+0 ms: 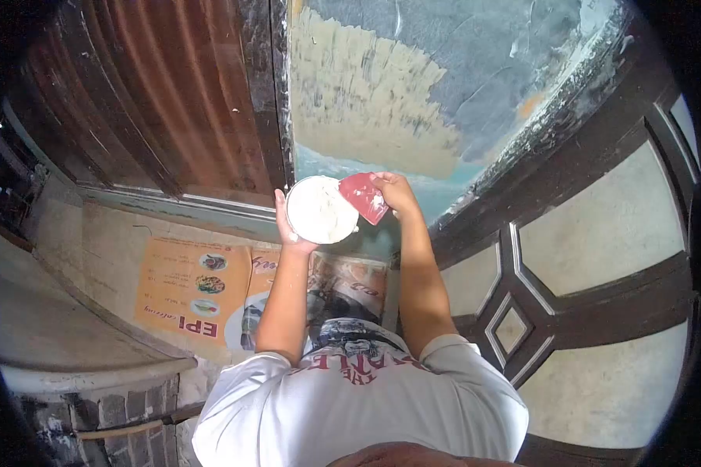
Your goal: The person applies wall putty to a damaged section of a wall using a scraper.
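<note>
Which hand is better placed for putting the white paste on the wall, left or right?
Probably the right: the right hand holds the red scraper near the wall, while the left hand supports the container of white paste.

An orange printed banner [187, 288] lies on the floor [105, 237] near its far edge. A brown ridged surface [156, 93] rises beyond that edge. Dark-framed pale panelling [600, 226] includes a diamond inset [509, 329].

Left arm [284, 300] extended, left hand [285, 222] cupped | right arm [423, 272] extended, right hand [395, 193] in pinch grip
</note>
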